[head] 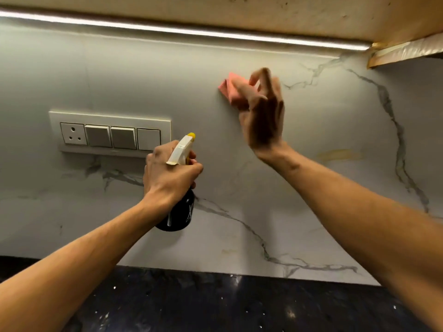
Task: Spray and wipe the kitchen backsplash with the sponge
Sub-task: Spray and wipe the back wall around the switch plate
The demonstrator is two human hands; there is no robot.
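The backsplash (311, 188) is white marble with grey veins, seen straight ahead. My right hand (262, 111) holds a pink sponge (230, 91) against its upper part, fingers curled on the sponge and blurred. My left hand (167, 173) grips a spray bottle (178, 212) with a black body and a white and yellow trigger head, lower and to the left, its nozzle pointing up at the wall.
A white switch plate (110, 133) with a socket and three switches sits on the wall left of the bottle. A lit light strip (191, 32) runs under the upper cabinet (287, 15). A black speckled countertop (215, 303) lies below. A yellowish stain (340, 155) marks the wall at right.
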